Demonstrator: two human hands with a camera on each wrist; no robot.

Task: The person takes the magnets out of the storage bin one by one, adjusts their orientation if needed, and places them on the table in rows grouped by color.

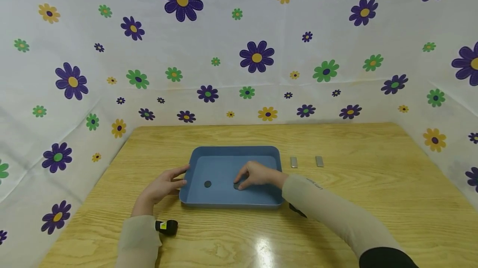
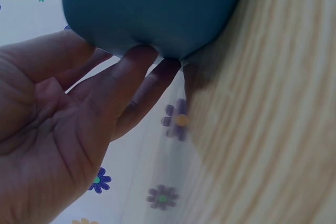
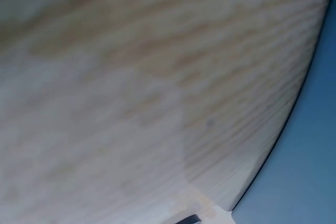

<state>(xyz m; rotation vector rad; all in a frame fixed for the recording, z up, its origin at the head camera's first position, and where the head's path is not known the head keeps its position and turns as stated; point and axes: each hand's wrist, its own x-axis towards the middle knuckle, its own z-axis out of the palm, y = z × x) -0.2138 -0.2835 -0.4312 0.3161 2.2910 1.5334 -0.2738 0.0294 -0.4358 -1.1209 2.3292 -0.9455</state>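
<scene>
A blue rectangular tray (image 1: 231, 206) lies on the wooden table. My left hand (image 1: 162, 187) rests its fingertips against the tray's left wall; the left wrist view shows this hand (image 2: 79, 103) with fingers fairly straight at the tray's side (image 2: 152, 14). Inside the tray, my right hand (image 1: 257, 174) pinches a dark round disc (image 1: 236, 186) between thumb and fingers, close over the tray floor. A second dark disc (image 1: 208, 184) lies to its left on the floor of the tray. From the right wrist only the tray's wall (image 3: 299, 171) and table show; the hand is hidden.
Two small grey rectangular blocks, one (image 1: 293, 162) near the tray's right side and another (image 1: 319, 161) farther right, lie on the table (image 1: 373, 185). A white flower-patterned cloth (image 1: 224, 31) stands behind and on both sides.
</scene>
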